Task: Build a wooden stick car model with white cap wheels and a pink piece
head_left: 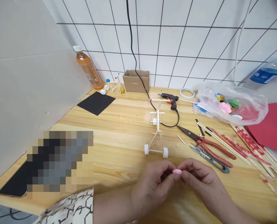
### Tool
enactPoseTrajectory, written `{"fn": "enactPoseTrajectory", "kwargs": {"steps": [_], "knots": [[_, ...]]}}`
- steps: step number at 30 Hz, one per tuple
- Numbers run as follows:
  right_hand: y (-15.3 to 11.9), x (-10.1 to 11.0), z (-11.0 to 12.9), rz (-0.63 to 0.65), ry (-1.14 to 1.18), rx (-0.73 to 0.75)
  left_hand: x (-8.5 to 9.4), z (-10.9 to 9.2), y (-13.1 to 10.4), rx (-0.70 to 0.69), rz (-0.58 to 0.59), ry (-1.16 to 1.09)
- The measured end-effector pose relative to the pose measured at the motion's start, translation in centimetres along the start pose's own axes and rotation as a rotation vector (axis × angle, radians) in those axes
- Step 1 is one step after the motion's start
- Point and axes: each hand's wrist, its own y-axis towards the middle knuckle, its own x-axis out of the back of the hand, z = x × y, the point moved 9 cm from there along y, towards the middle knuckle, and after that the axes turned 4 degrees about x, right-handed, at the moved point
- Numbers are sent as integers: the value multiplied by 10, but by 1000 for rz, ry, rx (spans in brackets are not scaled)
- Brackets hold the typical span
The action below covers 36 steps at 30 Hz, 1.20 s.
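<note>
We see only part of the pink piece [177,171] between the fingers of the left hand [155,178] and right hand [201,178]; fingertips [177,177] cover its ends. Well left of the fingers, coarse blocks keep us from reading much of a dark flat object [16,179]. Beyond them to the right, the crumpled bag [254,104] blurs its coloured pieces [225,108] for us, and the picture's edge crops the bottle [265,75] and red paper [271,126].
</note>
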Motion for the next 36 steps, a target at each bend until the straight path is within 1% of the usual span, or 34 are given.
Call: {"fn": "enactPoseTrajectory", "kwargs": {"steps": [3, 6, 9, 11, 12, 13, 15, 17, 19, 22, 24, 25, 29, 32, 34, 36], "knots": [[0, -1, -4, -3, -24, -21, 0, -6, -4, -90, -24, 141], [-1, -1, -9, -21, -24, -25, 1, -10, -4, -124, -41, 207], [-2, 0, -15, -51, 65, -56, 0, -7, 0, -78, -12, 149], [-1, 0, -20, -60, 191, -84, 0, -4, 2, -46, 8, 54], [0, 0, -22, -60, 255, -96, 0, -4, 3, -57, 8, 11], [1, -1, -23, -53, 305, -107, 3, -6, 3, -90, -19, -13], [2, -3, -25, -33, 360, -126, 9, -14, 0, -196, -89, 12], [2, -6, -25, -4, 374, -148, 6, -24, -2, -291, -47, 48], [1, -10, -25, 18, 397, -165, 5, -32, -4, -343, -17, 58], [-1, -15, -20, 45, 451, -178, 7, -37, -2, -319, -6, 68], [-2, -17, -18, 60, 453, -178, 7, -37, -1, -309, -10, 102], [-2, -17, -17, 65, 433, -178, 7, -37, -2, -325, -22, 133], [-2, -14, -23, 64, 321, -175, 5, -38, -8, -461, -75, 285], [-3, -14, -29, 65, 310, -167, 1, -38, -12, -537, -87, 347], [-3, -16, -30, 61, 342, -168, 1, -39, -14, -551, -97, 377], [-4, -18, -27, 55, 379, -167, 1, -40, -14, -536, -97, 403]]}}
